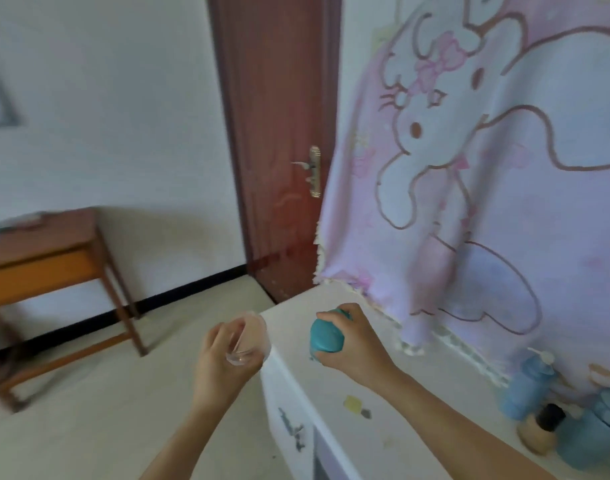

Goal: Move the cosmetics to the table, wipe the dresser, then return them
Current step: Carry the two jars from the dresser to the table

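My left hand [220, 362] grips a clear pinkish jar [250, 337], held in the air just off the left end of the white dresser [331, 386]. My right hand [352, 344] grips a teal round container [326, 336] just above the dresser top near its left corner. At the dresser's right end stand a blue pump bottle [530, 386], a beige bottle with a black cap [541, 429] and a blue jar [594, 431]. The wooden table [44, 251] stands at the far left by the wall.
A pink cartoon blanket [487, 174] hangs over the back of the dresser. A dark red door [279, 133] is behind the dresser's left end. Small yellow and grey bits [354, 405] lie on the dresser top. Pale floor [106, 393] lies between dresser and table.
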Available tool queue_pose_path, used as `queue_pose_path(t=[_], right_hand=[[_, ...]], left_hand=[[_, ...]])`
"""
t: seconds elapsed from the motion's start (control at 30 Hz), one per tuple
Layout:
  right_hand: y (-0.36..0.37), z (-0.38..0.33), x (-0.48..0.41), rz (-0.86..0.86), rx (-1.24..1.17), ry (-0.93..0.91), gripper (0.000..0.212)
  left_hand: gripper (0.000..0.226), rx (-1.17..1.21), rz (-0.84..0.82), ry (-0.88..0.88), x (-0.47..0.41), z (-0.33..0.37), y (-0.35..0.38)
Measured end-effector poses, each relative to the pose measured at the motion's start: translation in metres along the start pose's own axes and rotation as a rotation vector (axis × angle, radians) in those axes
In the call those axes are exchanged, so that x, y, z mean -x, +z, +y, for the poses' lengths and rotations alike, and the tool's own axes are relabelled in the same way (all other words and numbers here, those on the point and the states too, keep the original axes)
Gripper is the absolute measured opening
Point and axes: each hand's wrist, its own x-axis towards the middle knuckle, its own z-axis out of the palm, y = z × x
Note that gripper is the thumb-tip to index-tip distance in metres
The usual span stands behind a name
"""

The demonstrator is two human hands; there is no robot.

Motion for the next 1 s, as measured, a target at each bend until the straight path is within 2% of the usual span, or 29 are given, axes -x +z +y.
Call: queue_pose_path(t=[0.2,0.43,0.53,0.77,1.0], right_hand=[[0.082,-0.112,-0.008,-0.130,-0.051,-0.238,0.058],[0.184,-0.228,0.030,-0.284,-0.133,-0.401,0.058],[0.219,-0.265,0.049,-0.349,-0.134,-0.444,0.057],[0.267,-0.330,0.056,-0.460,-0.126,-0.524,0.056],[0.295,-0.362,0.010,-0.468,-0.138,-0.573,0.057]], left_hand=[[0.047,-0.044,0.223,-0.060,0.038,-0.023,-0.138],[0.052,-0.119,0.433,-0.118,0.119,-0.051,-0.297],[0.045,-0.141,0.508,-0.182,0.157,-0.065,-0.348],[0.048,-0.167,0.663,-0.301,0.195,-0.083,-0.416],[0.049,-0.275,0.676,-0.285,0.154,-0.109,-0.442]])
